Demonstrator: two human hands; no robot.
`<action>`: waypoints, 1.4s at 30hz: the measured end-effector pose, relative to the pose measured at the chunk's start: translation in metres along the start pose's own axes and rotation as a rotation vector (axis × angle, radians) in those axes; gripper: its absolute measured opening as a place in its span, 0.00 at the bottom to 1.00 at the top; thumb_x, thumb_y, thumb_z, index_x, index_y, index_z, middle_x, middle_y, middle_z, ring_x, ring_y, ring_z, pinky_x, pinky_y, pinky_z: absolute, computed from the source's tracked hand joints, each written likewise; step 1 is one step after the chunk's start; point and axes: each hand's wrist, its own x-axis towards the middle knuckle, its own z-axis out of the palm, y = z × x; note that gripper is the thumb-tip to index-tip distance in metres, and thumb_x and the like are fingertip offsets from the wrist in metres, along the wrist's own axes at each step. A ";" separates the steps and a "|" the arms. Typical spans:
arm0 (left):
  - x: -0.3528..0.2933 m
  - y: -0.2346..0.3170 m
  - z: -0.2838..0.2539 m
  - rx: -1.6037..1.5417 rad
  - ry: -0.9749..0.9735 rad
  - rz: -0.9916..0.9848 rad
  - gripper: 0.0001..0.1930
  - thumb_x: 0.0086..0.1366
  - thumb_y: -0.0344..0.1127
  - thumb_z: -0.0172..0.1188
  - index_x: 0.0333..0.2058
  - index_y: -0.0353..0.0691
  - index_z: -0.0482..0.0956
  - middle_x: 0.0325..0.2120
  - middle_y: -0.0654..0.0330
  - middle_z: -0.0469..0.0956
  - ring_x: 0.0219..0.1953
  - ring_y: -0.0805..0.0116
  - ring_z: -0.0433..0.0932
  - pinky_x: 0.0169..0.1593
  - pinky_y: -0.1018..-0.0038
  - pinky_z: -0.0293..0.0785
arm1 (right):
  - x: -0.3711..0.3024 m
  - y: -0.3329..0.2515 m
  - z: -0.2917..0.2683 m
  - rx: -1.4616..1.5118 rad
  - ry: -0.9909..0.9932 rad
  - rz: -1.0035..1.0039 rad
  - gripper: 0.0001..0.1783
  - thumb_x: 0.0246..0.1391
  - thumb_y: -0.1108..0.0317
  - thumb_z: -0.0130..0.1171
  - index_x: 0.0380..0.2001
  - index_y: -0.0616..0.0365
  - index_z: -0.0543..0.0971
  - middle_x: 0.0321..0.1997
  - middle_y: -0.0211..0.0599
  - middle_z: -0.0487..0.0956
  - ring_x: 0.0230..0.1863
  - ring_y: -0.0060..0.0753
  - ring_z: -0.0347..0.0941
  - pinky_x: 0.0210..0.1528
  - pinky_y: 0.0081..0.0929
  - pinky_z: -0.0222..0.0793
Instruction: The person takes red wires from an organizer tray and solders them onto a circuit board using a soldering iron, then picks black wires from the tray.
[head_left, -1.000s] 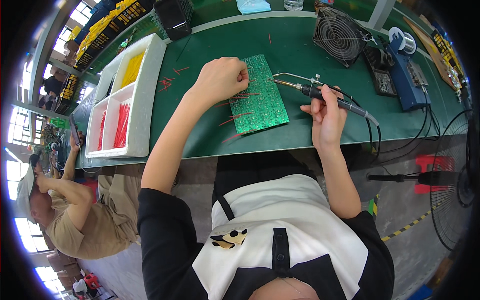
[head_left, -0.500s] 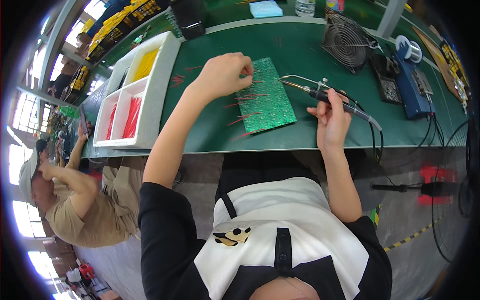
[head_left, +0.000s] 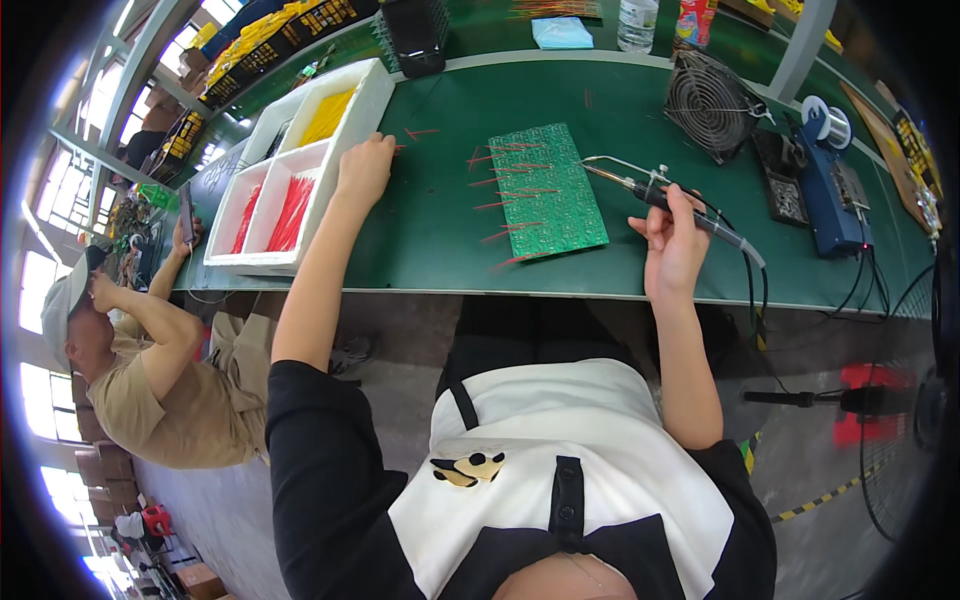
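My right hand [head_left: 676, 235] has its fingers closed round the grip of the soldering iron [head_left: 645, 190], a bit like a pencil, I think so that the hot end stays well away from my skin. The tip points left, near the right edge of the green circuit board [head_left: 560, 205], which lies flat on the table in front of me. Red wires [head_left: 530, 191] stick out past the board's left side, on the same side as my left hand [head_left: 368, 168]. That hand is curled up small by the white foam box [head_left: 381, 88]. A bit of red shows by its fingertips, but they are too hidden to tell if they hold it. The box sits on my left, likely so that hand can reach its red and yellow wires. The blue soldering station [head_left: 836, 215] stands on my right, the iron's side.
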 end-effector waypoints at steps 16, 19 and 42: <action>0.002 -0.015 -0.011 -0.094 -0.065 0.040 0.05 0.52 0.31 0.55 0.29 0.40 0.76 0.28 0.53 0.78 0.33 0.53 0.76 0.38 0.60 0.71 | 0.000 -0.001 -0.003 -0.001 -0.056 0.012 0.06 0.56 0.67 0.51 0.29 0.58 0.69 0.14 0.24 0.66 0.11 0.10 0.56 0.25 0.21 0.75; 0.006 -0.007 -0.021 -0.112 -0.087 0.022 0.04 0.52 0.30 0.55 0.28 0.39 0.76 0.28 0.53 0.78 0.33 0.53 0.76 0.38 0.60 0.71 | 0.000 -0.002 -0.002 -0.014 -0.058 0.007 0.06 0.56 0.67 0.51 0.29 0.58 0.69 0.13 0.24 0.65 0.11 0.10 0.54 0.25 0.21 0.75; -0.066 0.138 -0.105 -0.902 0.409 0.153 0.04 0.52 0.25 0.60 0.29 0.37 0.79 0.26 0.59 0.76 0.29 0.65 0.77 0.33 0.75 0.71 | -0.007 -0.014 -0.009 -0.058 -0.104 0.043 0.07 0.57 0.67 0.49 0.28 0.59 0.69 0.13 0.26 0.65 0.11 0.11 0.55 0.27 0.23 0.76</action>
